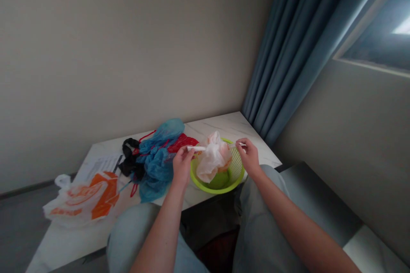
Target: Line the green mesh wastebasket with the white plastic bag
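Observation:
A crumpled white plastic bag (213, 158) with faint orange print is stretched by its twisted ends between my hands. My left hand (182, 163) pinches the end on the left, and my right hand (248, 156) grips the one on the right. Directly beneath the bag stands a lime-green plastic basket (221, 190) with mesh sides, its inside partly hidden by the bag. Just left of my left hand lies a heap of blue plastic bags (156, 166) with red drawstrings, a red bag (184, 141) and a black bag (130, 166).
At the left of the marble-patterned table (77, 247) lies a white bag with orange print (86, 200), over a printed sheet (101, 168). A wall rises behind the table, and a blue curtain (288, 59) hangs at the right. My knees (134, 230) are at the table's near edge.

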Motion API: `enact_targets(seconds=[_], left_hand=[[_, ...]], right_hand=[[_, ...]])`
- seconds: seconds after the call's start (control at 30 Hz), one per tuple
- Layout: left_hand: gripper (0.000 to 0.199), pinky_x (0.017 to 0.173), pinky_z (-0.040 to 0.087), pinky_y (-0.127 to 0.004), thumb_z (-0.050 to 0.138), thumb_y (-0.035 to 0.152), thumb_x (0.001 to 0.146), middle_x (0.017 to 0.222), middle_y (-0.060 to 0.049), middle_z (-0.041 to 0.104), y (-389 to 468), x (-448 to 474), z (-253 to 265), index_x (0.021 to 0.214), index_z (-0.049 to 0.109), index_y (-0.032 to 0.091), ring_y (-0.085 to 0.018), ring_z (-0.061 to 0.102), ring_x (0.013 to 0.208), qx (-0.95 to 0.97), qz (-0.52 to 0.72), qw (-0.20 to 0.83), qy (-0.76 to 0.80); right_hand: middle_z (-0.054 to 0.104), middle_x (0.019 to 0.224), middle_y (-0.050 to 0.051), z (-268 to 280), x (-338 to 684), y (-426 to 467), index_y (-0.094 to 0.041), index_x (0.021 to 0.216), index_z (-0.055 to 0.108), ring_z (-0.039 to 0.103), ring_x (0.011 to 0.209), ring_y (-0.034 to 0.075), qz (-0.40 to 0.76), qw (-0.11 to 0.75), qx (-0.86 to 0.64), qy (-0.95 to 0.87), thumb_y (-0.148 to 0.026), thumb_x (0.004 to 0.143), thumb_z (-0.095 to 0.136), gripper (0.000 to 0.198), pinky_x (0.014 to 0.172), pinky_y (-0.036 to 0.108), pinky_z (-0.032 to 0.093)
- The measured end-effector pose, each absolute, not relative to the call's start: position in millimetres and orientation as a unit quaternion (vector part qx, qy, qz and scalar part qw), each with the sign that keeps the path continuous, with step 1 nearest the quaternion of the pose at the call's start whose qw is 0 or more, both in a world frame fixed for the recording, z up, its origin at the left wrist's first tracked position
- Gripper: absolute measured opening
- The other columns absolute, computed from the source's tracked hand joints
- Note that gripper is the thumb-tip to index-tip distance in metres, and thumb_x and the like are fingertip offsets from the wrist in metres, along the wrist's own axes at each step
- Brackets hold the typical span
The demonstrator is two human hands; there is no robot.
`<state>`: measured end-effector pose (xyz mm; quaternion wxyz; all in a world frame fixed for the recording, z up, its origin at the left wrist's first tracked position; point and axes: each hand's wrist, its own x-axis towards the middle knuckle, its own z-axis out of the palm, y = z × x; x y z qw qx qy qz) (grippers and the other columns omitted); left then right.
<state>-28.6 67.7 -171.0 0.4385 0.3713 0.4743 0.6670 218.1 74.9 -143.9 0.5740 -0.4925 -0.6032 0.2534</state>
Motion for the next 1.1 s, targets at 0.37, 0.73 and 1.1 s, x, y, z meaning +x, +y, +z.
enact_targets(seconds=[0.37,0.73,1.1], left_hand=[[0.028,0.082,0.049,-0.032,0.071,0.035,0.081,0.090,-0.006,0.072,45.6,11.4,-161.4,0.101,0.059,0.020,-0.020,0.068,0.084,0.462,0.614,0.431,0.473],[0.039,0.100,0.041,-0.043,0.079,0.021,0.069,0.102,-0.007,0.067,33.1,32.0,-171.4,0.106,0.067,0.025,-0.027,0.059,0.104,0.638,0.506,0.313,0.489],[0.030,0.098,0.041,-0.047,0.072,0.011,0.073,0.100,-0.009,0.069,32.1,35.3,-177.6,0.100,0.070,0.026,-0.030,0.059,0.102,0.633,0.517,0.259,0.515]], right_hand=[[0.067,0.079,0.002,-152.2,189.4,69.6,-0.021,0.088,0.058,0.063,0.070,0.018,0.342,0.555,-0.501,-0.569,-0.032,0.083,0.061,0.013,0.066,0.030,0.050],[0.065,0.074,0.001,-166.4,181.2,78.1,-0.021,0.074,0.058,0.065,0.071,0.018,0.441,0.520,-0.507,-0.527,-0.031,0.066,0.069,0.017,0.065,0.030,0.054],[0.068,0.094,0.003,-167.4,168.4,68.5,-0.022,0.083,0.056,0.068,0.085,0.018,0.552,0.489,-0.393,-0.549,-0.022,0.069,0.061,0.015,0.075,0.032,0.056]])
